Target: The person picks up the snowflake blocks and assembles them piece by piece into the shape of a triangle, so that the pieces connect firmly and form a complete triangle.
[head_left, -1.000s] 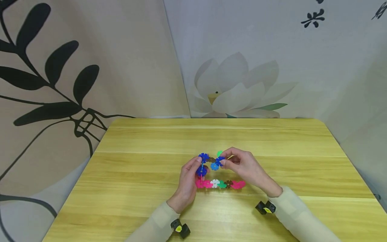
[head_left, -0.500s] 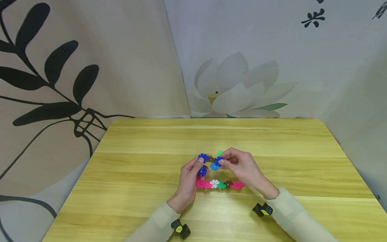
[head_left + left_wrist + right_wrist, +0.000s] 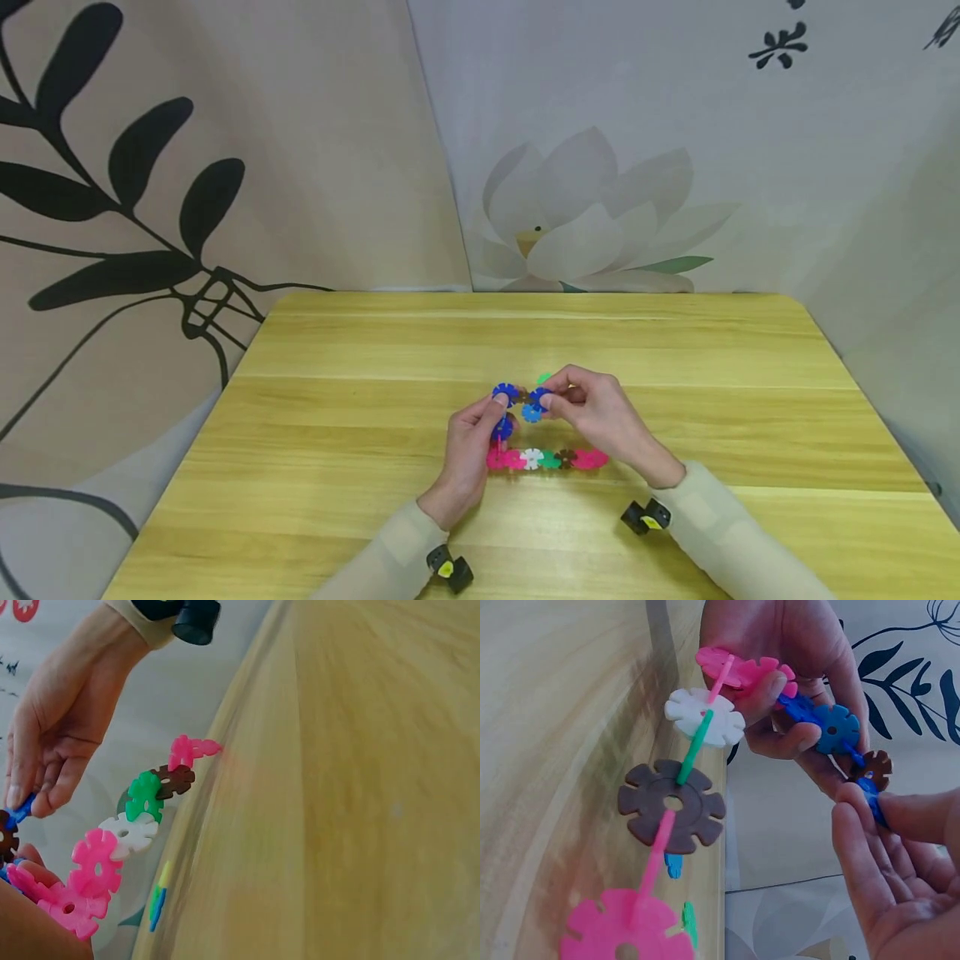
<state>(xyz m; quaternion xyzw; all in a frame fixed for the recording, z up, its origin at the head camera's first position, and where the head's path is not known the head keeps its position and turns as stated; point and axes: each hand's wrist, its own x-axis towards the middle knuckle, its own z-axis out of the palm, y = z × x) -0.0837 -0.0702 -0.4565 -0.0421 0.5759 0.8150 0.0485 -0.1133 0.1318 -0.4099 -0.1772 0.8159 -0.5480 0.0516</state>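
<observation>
A chain of slotted plastic snowflake discs bends between both hands. My left hand [image 3: 468, 446] grips its left side, thumb on a dark blue disc [image 3: 504, 393]; in the right wrist view a lighter blue disc [image 3: 837, 729] is among its fingers. Between thumb and fingertips, my right hand [image 3: 600, 412] pinches another dark blue disc [image 3: 871, 801], right at the edge of a brown disc [image 3: 877, 769]. Nearer the body runs a row of pink, white [image 3: 532, 459], green [image 3: 144, 796], brown [image 3: 672, 806] and pink [image 3: 626, 930] discs, joined at alternating angles.
Beyond the chain, a loose light blue disc [image 3: 531, 413] and a loose green disc [image 3: 690, 924] lie on the wooden table [image 3: 300, 467]. Printed cloth [image 3: 337, 167] stands behind the table's far edge. Each wrist carries a small black camera [image 3: 647, 517].
My right hand has moved slightly left, bringing its dark blue disc closer to the brown one. The left hand has stayed nearly in place.
</observation>
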